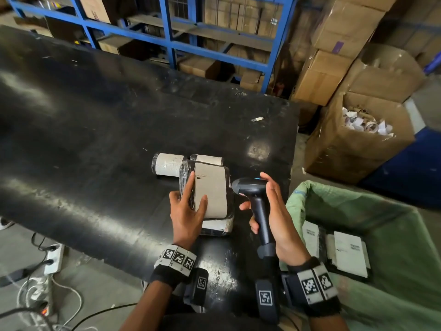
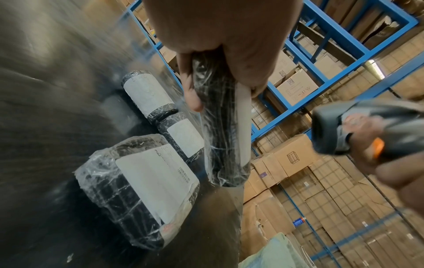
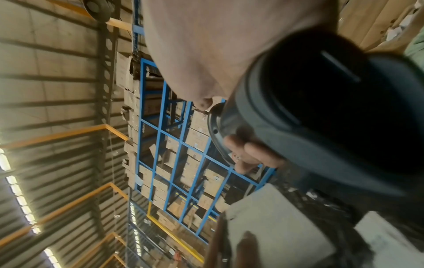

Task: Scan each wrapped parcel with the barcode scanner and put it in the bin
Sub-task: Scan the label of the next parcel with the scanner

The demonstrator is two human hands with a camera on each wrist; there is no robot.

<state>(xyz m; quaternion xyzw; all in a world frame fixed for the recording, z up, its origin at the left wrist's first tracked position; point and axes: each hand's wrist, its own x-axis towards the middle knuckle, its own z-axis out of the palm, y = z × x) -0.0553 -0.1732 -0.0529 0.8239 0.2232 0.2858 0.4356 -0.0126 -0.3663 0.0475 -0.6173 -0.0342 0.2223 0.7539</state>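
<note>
My left hand (image 1: pixel 188 209) grips a black plastic-wrapped parcel (image 1: pixel 211 189) by its left edge, thumb on its pale label, and holds it lifted above the black table (image 1: pixel 95 139). In the left wrist view this parcel (image 2: pixel 220 127) shows edge-on. My right hand (image 1: pixel 274 211) holds the dark barcode scanner (image 1: pixel 253 187) by its handle, head close to the parcel's right edge. The scanner (image 3: pixel 321 108) fills the right wrist view, above the label (image 3: pixel 275 226). Three more wrapped parcels lie on the table: a flat one (image 2: pixel 142 185) under the held one, and two rolls (image 2: pixel 146 92) (image 2: pixel 183 137) behind.
A green-lined bin (image 1: pixel 358 201) stands right of the table with labelled parcels (image 1: pixel 350 254) lying in it. Cardboard boxes (image 1: pixel 358 139) stand beyond it, one holding paper scraps. Blue shelving (image 1: pixel 167 32) runs behind the table. Cables and a power strip (image 1: pixel 53 259) lie on the floor at left.
</note>
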